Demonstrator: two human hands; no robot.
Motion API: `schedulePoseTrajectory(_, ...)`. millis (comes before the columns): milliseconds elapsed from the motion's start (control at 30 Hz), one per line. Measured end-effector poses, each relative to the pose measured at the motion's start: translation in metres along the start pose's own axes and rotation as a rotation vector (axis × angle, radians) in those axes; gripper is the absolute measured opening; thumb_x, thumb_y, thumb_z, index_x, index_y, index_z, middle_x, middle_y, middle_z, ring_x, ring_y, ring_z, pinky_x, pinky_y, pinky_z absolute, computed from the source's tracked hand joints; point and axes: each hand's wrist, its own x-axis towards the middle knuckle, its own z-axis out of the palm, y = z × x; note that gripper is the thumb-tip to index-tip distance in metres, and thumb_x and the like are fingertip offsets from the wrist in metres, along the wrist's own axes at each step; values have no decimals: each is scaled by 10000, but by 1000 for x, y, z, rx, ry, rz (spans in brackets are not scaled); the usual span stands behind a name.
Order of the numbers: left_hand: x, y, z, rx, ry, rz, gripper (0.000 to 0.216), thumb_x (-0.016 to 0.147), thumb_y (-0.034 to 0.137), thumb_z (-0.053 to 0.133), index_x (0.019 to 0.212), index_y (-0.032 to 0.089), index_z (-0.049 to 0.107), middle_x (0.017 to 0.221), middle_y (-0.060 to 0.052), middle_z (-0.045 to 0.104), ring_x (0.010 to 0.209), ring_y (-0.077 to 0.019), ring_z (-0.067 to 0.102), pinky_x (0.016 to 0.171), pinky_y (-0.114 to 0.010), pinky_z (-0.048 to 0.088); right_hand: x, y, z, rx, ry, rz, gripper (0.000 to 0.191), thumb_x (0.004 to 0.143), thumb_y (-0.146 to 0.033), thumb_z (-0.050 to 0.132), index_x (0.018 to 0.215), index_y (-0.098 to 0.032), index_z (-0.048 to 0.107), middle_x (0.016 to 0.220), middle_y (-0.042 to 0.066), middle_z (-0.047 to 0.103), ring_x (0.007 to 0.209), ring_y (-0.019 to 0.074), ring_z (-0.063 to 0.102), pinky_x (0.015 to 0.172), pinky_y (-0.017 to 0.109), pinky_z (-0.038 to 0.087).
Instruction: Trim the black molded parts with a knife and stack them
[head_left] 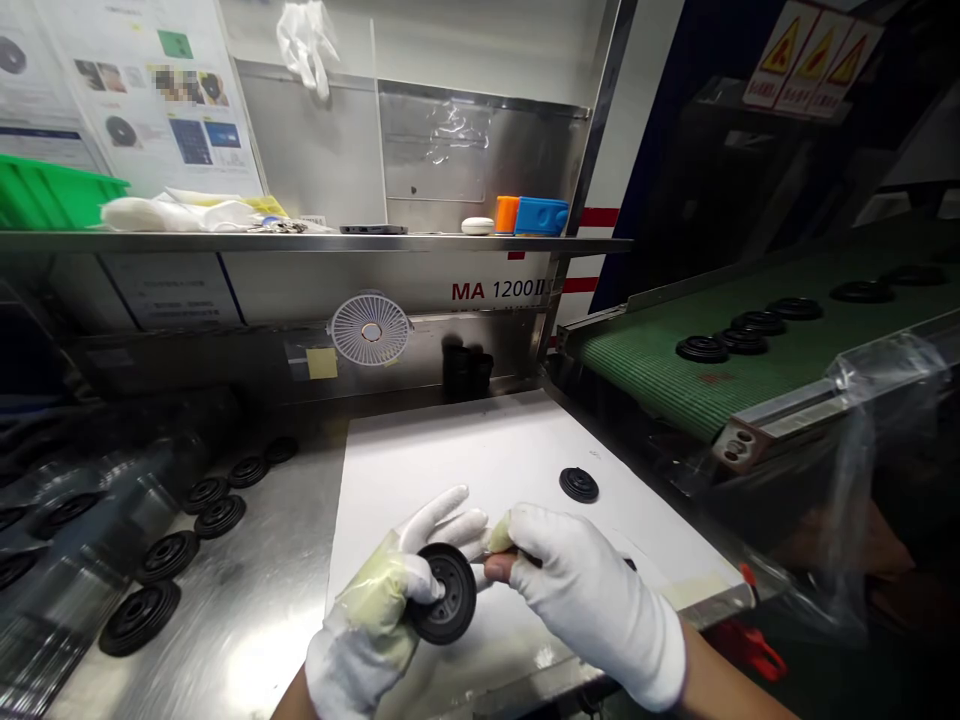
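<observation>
My left hand point(375, 620), in a white glove, grips a round black rubber disc point(448, 595) and holds it up over the white board point(465, 460). My right hand point(592, 600), also gloved, is closed in a pinch at the disc's upper right edge, with a bare fingertip showing through the glove. What the right fingers pinch is too small to name. Another black disc point(578, 484) lies flat on the board, beyond my right hand.
Several black discs point(169, 555) lie in a row on the steel table at left. More black discs point(742, 335) ride the green conveyor belt point(660, 370) at right. A small white fan point(370, 328) stands under a shelf point(300, 241) holding blue and orange boxes point(531, 215).
</observation>
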Motion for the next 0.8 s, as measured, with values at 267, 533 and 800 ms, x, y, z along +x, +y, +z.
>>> schedulePoseTrajectory(267,-1,-8,-6,-118,-136,-15,792,643,74,428,1421,139,295,1322,-147,517,1290,-357,368,1084,-556,205,-6,-7,-15,9,-185,57,112,707,-176,674,637,-201,590,589,-69,578,553,77,498,504,208,337)
schedulePoseTrajectory(533,5,-6,-5,-210,-85,-87,788,639,12,433,1409,133,322,1349,-148,497,1292,-336,373,1099,-517,217,-4,4,-15,74,-19,46,85,792,-228,602,709,-209,605,691,-33,638,648,104,570,613,223,431)
schedulePoseTrajectory(800,12,5,11,-364,140,-204,547,849,299,483,1353,99,415,1272,-204,544,1237,-378,437,1019,-551,328,19,42,-87,-312,317,154,218,864,-422,484,925,-275,634,879,-5,690,780,156,614,686,272,456)
